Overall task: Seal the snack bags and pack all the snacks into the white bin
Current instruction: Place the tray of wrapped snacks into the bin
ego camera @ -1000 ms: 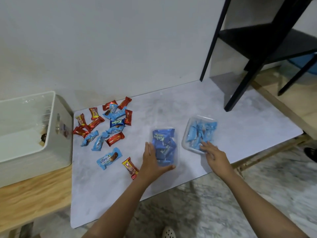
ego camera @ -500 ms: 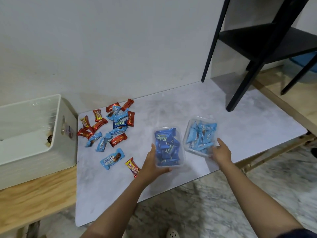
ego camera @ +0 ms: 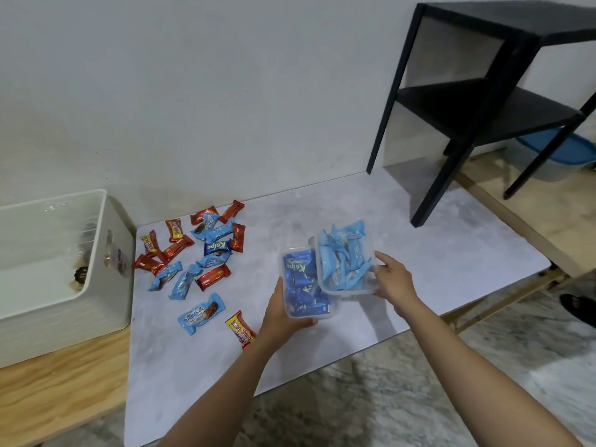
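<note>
My left hand (ego camera: pixel 283 314) grips the near left corner of a clear container of dark blue snacks (ego camera: pixel 303 282). My right hand (ego camera: pixel 392 275) holds a clear container of light blue snacks (ego camera: pixel 345 258) by its right edge, lifted and tilted so it overlaps the dark blue one. Several loose red, blue and yellow snack packs (ego camera: pixel 193 253) lie scattered on the grey mat (ego camera: pixel 419 269) to the left. The white bin (ego camera: pixel 96 285) stands at the far left, with a few items inside.
A black metal shelf (ego camera: pixel 483 101) stands at the back right, one leg on the mat. A wooden bench surface (ego camera: pixel 58 391) lies under the bin. A light blue pack (ego camera: pixel 201 312) and a yellow-red pack (ego camera: pixel 240 329) lie near my left wrist.
Both hands have taken hold of the containers and lifted them. The right hand has brought the light blue container leftward until it overlaps the dark blue one.
</note>
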{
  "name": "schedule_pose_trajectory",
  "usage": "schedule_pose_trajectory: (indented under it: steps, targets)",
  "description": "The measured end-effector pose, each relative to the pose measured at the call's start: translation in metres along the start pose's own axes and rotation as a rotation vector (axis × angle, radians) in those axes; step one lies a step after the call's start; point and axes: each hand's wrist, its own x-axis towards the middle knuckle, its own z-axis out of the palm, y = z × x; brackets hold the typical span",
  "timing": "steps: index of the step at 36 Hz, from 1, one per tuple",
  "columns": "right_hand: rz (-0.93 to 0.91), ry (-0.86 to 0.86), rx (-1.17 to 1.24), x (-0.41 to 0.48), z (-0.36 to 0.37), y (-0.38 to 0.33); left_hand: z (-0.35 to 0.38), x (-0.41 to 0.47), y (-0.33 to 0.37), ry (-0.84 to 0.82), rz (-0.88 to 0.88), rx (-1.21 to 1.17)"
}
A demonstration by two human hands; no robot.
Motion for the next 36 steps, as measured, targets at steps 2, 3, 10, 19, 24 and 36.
schedule_pose_trajectory:
  steps: [2,3,10,19,24,36]
  targets:
    - [-0.035,-0.033,-0.061,-0.004,0.012,0.0,-0.001,0.002,0.003,0.001,0.014,0.043]
    - [-0.047,-0.047,-0.093,-0.006,0.017,0.0,-0.001,0.004,0.003,0.003,0.017,0.063]
    - [-0.065,-0.103,-0.151,-0.017,0.039,0.0,-0.01,0.0,0.017,-0.037,-0.025,0.155]
    - [-0.102,-0.172,-0.228,-0.028,0.039,-0.004,-0.03,-0.023,0.017,-0.206,-0.076,-0.075]
    - [-0.074,-0.248,-0.297,-0.03,0.042,-0.004,-0.039,-0.025,0.018,-0.239,-0.096,-0.1]
    - [-0.029,-0.486,-0.095,-0.043,0.041,0.004,-0.04,-0.019,0.026,-0.188,-0.115,-0.165]
